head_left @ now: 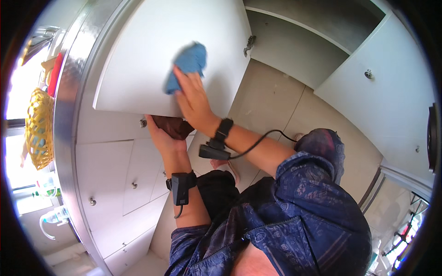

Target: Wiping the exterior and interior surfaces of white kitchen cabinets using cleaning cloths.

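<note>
A blue cloth (193, 58) lies flat against the white face of an opened cabinet door (145, 62), pressed there by my right hand (195, 103). Slight blur shows on the cloth and the fingers. Below the door's edge, my left hand (167, 141) holds a dark brown cloth (174, 127); its fingertips are hidden behind the door. A small round knob (143, 123) on the cabinet front is just beside that hand. Both wrists carry black strapped devices with cables.
A metal-edged countertop (65, 120) runs along the left, bearing a yellow woven basket (39, 129) and plastic bottles (55, 215). The open cabinet's interior (293, 41) shows at the top. Another white door (383, 89) stands at the right, above the tiled floor (276, 93).
</note>
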`<act>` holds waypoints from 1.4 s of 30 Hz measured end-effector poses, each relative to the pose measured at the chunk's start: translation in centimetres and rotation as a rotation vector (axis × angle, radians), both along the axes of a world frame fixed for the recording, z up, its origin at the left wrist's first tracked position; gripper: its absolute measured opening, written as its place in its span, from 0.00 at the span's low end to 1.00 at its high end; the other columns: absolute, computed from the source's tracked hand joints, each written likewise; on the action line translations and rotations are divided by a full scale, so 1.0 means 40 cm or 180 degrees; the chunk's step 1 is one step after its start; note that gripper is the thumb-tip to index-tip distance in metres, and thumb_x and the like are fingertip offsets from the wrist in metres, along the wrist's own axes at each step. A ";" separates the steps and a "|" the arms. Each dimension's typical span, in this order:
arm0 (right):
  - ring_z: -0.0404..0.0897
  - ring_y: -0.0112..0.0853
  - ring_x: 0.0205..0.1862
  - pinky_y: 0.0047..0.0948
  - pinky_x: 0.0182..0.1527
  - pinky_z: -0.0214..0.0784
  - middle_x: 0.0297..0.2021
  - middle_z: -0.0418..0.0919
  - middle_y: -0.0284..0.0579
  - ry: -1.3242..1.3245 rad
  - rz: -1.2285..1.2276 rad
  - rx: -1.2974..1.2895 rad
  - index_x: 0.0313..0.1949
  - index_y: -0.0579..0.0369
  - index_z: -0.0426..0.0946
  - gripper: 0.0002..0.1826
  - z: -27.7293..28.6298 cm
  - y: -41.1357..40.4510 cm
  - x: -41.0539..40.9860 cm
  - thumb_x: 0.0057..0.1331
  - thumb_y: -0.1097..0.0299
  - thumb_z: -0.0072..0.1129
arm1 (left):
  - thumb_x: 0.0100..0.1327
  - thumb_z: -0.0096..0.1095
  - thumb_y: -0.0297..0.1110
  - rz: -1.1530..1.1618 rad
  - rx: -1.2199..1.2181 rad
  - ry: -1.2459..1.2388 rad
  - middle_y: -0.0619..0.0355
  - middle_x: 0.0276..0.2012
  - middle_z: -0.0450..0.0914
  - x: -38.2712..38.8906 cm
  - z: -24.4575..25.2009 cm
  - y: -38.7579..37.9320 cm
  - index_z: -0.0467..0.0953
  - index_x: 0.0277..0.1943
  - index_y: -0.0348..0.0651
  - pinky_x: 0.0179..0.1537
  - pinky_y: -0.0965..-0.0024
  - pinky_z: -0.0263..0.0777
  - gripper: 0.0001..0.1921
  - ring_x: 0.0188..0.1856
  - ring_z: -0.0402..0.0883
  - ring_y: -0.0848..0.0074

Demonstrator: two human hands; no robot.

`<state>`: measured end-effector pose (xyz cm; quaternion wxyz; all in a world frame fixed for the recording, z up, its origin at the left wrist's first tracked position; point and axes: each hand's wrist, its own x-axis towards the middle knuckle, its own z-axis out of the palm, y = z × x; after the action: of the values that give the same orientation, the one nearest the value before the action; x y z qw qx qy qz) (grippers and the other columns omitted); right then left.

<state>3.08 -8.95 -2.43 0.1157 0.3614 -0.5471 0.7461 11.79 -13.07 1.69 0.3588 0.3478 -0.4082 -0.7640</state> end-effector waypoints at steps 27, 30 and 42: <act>0.64 0.52 0.57 0.49 0.59 0.50 0.43 0.71 0.51 0.0652 -0.0259 -0.0238 0.54 0.56 0.69 0.20 0.052 -0.009 -0.203 0.63 0.65 0.46 | 0.67 0.39 0.56 0.0415 -0.0277 -0.0392 0.56 0.34 0.80 -0.034 0.008 0.040 0.72 0.47 0.47 0.19 0.60 0.69 0.23 0.27 0.77 0.63; 0.61 0.52 0.61 0.50 0.61 0.46 0.41 0.69 0.50 0.0931 -0.0443 -0.0012 0.54 0.56 0.70 0.20 -0.001 -0.030 -0.263 0.63 0.64 0.46 | 0.67 0.39 0.56 0.0422 -0.0322 -0.0511 0.57 0.33 0.79 -0.042 -0.004 0.041 0.73 0.46 0.46 0.19 0.61 0.68 0.23 0.26 0.76 0.65; 0.64 0.53 0.53 0.43 0.58 0.54 0.58 0.64 0.62 -0.0884 -0.1137 -0.0003 0.42 0.68 0.67 0.11 -0.395 -0.088 -0.342 0.67 0.71 0.42 | 0.67 0.41 0.56 0.0603 -0.0372 -0.0590 0.58 0.19 0.73 -0.069 0.006 0.062 0.74 0.38 0.44 0.16 0.65 0.59 0.23 0.15 0.66 0.68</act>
<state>-10.61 -12.46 -18.21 0.1697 0.1524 -0.6128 0.7566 9.01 -10.59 1.93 0.4098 0.4323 -0.4487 -0.6662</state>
